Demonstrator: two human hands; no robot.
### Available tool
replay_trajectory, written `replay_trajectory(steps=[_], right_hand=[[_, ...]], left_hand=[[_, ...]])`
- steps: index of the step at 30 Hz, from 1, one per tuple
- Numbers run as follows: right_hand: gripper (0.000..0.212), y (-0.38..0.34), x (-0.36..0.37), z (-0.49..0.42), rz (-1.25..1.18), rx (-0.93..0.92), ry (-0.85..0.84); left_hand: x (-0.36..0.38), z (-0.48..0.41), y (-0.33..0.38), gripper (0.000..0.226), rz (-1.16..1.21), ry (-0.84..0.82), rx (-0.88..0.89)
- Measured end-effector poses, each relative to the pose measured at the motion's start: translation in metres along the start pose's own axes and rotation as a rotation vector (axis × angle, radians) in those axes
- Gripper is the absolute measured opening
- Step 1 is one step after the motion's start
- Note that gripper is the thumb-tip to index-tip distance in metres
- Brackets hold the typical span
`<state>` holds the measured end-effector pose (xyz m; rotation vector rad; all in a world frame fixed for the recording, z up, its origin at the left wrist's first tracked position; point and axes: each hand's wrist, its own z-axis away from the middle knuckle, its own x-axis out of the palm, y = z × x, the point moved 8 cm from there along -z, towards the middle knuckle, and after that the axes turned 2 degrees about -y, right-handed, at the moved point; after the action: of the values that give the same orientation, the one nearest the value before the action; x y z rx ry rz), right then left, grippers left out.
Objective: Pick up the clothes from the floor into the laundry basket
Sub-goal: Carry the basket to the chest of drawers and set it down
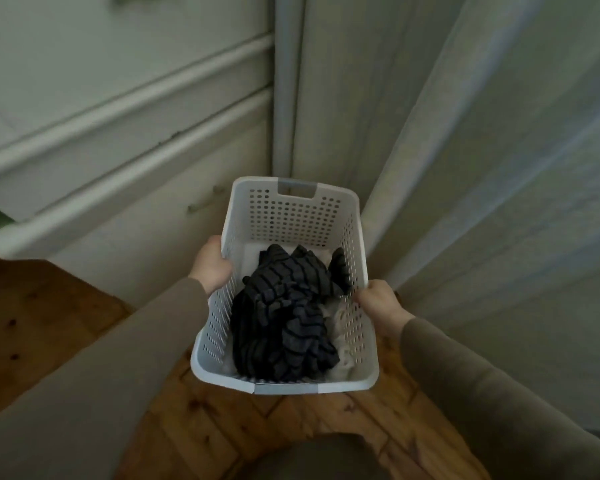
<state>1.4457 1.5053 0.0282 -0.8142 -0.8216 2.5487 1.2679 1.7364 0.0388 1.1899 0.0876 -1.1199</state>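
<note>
Fingers of left hand (212, 263) and right hand (378, 299) curled tight on laundry basket (291, 216) rims, striped garment (284, 320) between them; looks like carry step, next: set down.

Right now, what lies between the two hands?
In the head view, the white laundry basket, holding a dark striped garment, sits between the left hand and right hand.

A home bedroom is showing here: a pale curtain (482, 174) is hanging beside a white chest of drawers (125, 140) on wooden floorboards (42, 317).

No legible text anywhere.
</note>
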Motion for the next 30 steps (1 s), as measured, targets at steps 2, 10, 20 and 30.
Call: replay_trajectory(steps=[2,10,20,30], right_hand=[[0.027,0.023,0.015,-0.025,0.003,-0.009,-0.001],[0.012,0.081,0.05,-0.096,-0.022,-0.018,-0.047],[0.023,0.11,0.07,-0.119,-0.069,-0.034,-0.056],[0.031,0.112,0.08,-0.127,-0.098,-0.036,-0.032]], left_hand=[[0.024,-0.017,-0.023,0.044,-0.016,-0.002,0.006],[0.081,-0.063,-0.078,0.049,-0.003,0.001,0.077],[0.104,-0.087,-0.107,0.038,-0.036,0.012,0.074],[0.11,-0.097,-0.12,0.043,0.015,-0.022,0.076]])
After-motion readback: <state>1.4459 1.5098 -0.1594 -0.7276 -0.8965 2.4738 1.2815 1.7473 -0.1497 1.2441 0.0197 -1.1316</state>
